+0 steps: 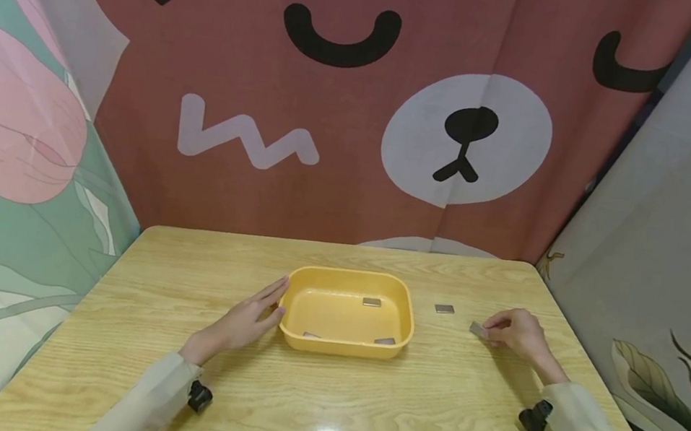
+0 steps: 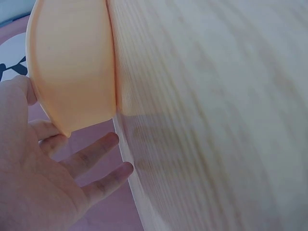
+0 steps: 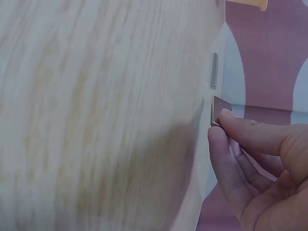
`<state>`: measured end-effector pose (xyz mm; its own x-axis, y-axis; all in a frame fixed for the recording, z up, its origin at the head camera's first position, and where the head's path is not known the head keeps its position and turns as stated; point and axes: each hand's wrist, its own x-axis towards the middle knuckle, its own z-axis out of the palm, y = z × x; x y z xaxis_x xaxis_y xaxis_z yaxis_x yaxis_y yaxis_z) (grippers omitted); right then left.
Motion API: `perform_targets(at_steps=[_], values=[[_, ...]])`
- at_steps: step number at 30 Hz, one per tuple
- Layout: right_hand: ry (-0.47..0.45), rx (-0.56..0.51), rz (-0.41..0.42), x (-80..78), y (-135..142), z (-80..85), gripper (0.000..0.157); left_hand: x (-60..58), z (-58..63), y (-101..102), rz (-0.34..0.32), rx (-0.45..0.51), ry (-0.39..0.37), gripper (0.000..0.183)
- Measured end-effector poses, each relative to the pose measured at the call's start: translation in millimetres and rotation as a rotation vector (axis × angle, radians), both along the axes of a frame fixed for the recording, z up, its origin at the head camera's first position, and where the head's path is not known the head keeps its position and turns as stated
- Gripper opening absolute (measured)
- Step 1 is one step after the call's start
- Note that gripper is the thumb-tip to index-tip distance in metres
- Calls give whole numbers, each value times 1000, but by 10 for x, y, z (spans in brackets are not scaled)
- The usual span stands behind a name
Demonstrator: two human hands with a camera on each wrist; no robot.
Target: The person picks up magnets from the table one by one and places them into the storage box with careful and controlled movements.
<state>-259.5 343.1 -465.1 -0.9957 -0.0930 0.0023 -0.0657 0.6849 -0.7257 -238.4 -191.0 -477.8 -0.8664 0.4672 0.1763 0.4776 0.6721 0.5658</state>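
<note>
A yellow plastic tray sits mid-table with three small grey metal squares inside, one of them near its far wall. My left hand lies open with straight fingers against the tray's left wall. My right hand pinches a grey metal square at the table surface to the right of the tray; the wrist view shows thumb and finger on that square. Another grey square lies loose between tray and right hand, also seen as a thin sliver.
The wooden table is ringed by hanging cloths: a bear-face curtain at the back, floral ones left and right. Black wrist cameras sit on both sleeves.
</note>
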Motion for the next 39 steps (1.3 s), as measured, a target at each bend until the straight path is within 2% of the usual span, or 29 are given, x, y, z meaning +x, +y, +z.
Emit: perform_targets(at_steps=[7,13,25,39], values=[[57,85,9,-17,-29,105,10,8,11,9,2,1,-10,61],[20,41,-4,-38,-82,169,12,17,17,6,7,0,-17,61],[27,-8,-16,-42,-176,237,12,12,8,3,1,-2,-9,61],[27,-95,39,-51,-318,313,17,25,22,0,2,3,-23,61]])
